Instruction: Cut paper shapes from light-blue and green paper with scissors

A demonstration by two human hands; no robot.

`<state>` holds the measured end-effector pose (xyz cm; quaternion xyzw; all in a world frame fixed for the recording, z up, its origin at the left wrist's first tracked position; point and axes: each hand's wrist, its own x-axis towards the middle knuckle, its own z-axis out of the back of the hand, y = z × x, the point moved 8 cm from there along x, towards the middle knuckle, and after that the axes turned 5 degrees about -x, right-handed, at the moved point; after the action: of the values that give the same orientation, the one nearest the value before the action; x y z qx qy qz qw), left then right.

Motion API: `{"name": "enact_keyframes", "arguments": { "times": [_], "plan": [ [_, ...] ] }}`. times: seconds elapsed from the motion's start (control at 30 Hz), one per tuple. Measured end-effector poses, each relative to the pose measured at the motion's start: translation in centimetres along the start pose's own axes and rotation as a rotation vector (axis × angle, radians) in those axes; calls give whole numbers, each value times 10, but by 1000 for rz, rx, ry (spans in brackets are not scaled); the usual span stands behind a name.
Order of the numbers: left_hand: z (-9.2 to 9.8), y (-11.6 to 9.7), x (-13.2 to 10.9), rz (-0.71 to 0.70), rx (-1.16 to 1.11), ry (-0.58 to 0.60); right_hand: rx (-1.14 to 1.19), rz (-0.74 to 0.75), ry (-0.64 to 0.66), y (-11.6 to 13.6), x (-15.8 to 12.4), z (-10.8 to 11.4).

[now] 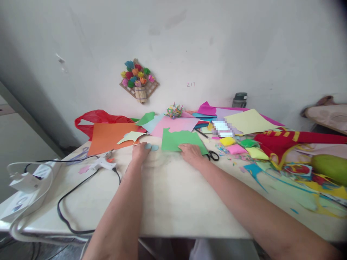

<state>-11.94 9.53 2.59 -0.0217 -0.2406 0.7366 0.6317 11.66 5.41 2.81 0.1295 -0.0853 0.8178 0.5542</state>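
Right hand (191, 153) rests on the lower edge of the green craft sheet with a ragged top edge (173, 141), mid-table; probably steadying it, can't tell if it's gripped. Left hand (139, 151) is at two small pale-blue rounded pieces (154, 147), fingers seemingly on the nearer one; can't tell if pinched. I read the pieces as kept close for easy reach. Black-handled scissors (214, 155) jut from under the sheet's right corner, blades hidden from me. White glue gun (104, 163) and its black cord (60, 204) crowd the left; orange rectangular sheet (105, 136) behind.
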Motion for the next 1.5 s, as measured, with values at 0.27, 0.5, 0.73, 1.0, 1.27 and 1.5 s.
{"name": "enact_keyframes", "arguments": {
  "times": [0.27, 0.5, 0.73, 1.0, 1.27, 1.5],
  "plan": [
    [13, 13, -1, 47, -4, -23, -41, 57, 1, 9, -2, -1],
    [19, 20, -1, 109, -107, -58, -28, 123, -8, 17, -5, 2],
    [20, 29, -1, 142, -167, -105, -23, 308, -35, 35, -15, 10],
    [19, 33, -3, 180, -187, -116, 40, 254, -97, 55, 2, 27],
    [20, 40, -9, 240, -238, -151, 84, 253, -30, 97, 55, 9],
    [20, 40, -11, 241, -271, -171, 93, 279, 35, 124, 87, 3]
  ]
}}
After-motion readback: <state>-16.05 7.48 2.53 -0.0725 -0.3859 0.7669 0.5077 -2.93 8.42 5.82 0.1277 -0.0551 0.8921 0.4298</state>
